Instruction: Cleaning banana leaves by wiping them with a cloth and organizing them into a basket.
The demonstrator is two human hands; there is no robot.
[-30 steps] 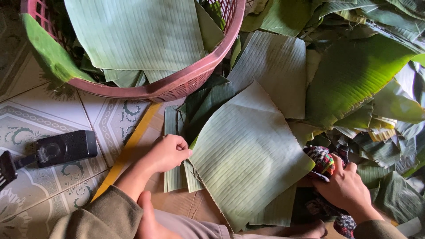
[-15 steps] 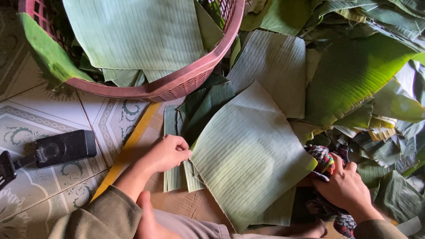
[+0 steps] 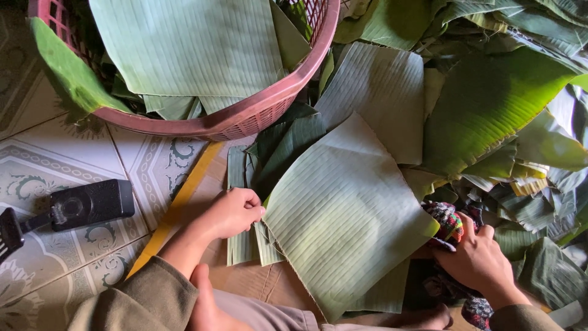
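Lying flat across a brown cardboard sheet [image 3: 257,279] on the floor: a large cut banana leaf [image 3: 343,214], pale ribbed underside up, one corner reaching toward the colourful knitted cloth [image 3: 448,222]. Likely handling as something very light and limp, bending easily along the ribs and tearing readily along those same lines, so probably best taken at an edge with flat fingers rather than pinched hard at a corner. Pressing down at its left edge, the left hand [image 3: 236,211], fingers curled in a loose fist over the leaf margin and the narrow leaf strips [image 3: 242,245] beneath. Gripping the knitted cloth at the leaf's lower right corner, the right hand [image 3: 481,263], fingers closed around the fabric. Spreading behind: more cut leaf pieces [image 3: 383,92] stacked and overlapping, and a heap of darker, glossier uncut leaves [image 3: 490,104] to the right. Standing above, a pink plastic basket [image 3: 245,119] filled with further leaf sheets. Resting on the patterned floor tiles [image 3: 55,153] to the left, well apart from the leaf, a black boxy device [image 3: 92,202] with a cord.
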